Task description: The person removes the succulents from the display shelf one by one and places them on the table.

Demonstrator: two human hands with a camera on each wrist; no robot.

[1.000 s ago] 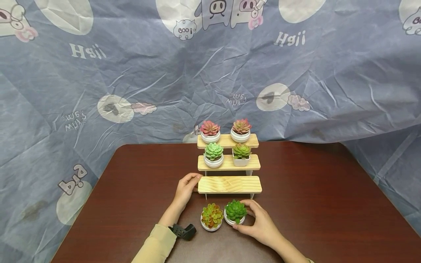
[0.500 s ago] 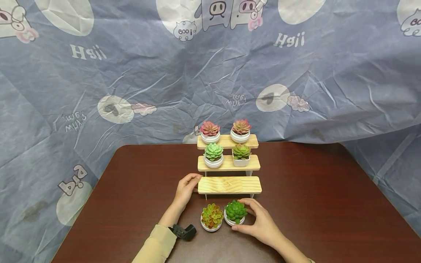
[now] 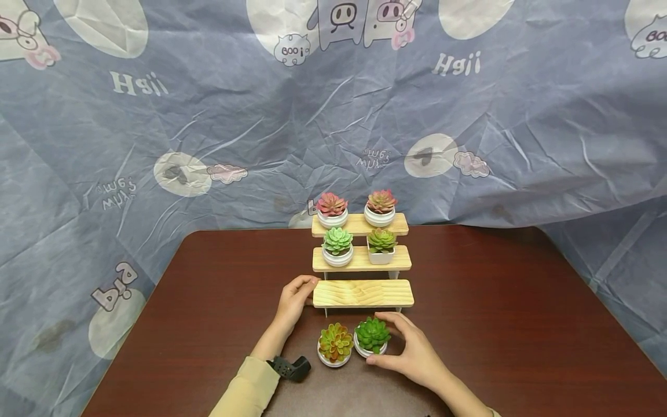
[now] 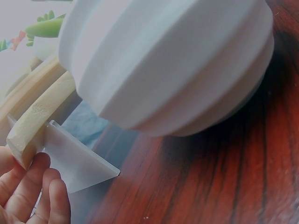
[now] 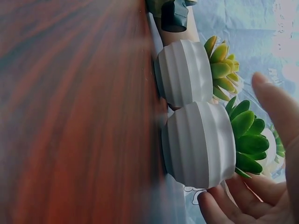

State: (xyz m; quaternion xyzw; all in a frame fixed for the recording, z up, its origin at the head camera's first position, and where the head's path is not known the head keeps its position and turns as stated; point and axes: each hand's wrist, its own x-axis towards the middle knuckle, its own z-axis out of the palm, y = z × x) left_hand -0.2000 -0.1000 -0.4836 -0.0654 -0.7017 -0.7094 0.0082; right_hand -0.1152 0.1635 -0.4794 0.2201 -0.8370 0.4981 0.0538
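Observation:
At the left end of a three-tier wooden display stand (image 3: 363, 294), my left hand (image 3: 293, 301) grips the lowest board; in the left wrist view its fingers (image 4: 58, 198) curl under the board's end beside a clear support. My right hand (image 3: 411, 350) is spread around a dark green succulent (image 3: 373, 335) in a ribbed white pot (image 5: 198, 144), which stands on the table. In the right wrist view the thumb is off the pot and the fingertips lie close to its side. Left of this pot stands a yellow-green, red-tipped succulent (image 3: 336, 341) in a similar pot.
The middle tier bears a pale green succulent (image 3: 339, 240) and a green one in a square pot (image 3: 381, 258). Two pinkish succulents, left (image 3: 332, 204) and right (image 3: 381, 201), sit on the top tier. Behind the dark red table (image 3: 495, 307) hangs a blue printed cloth (image 3: 292, 116).
My right hand's fingers have spread slightly wider around the dark green succulent's pot. The left hand stays on the stand, and the pots keep their places.

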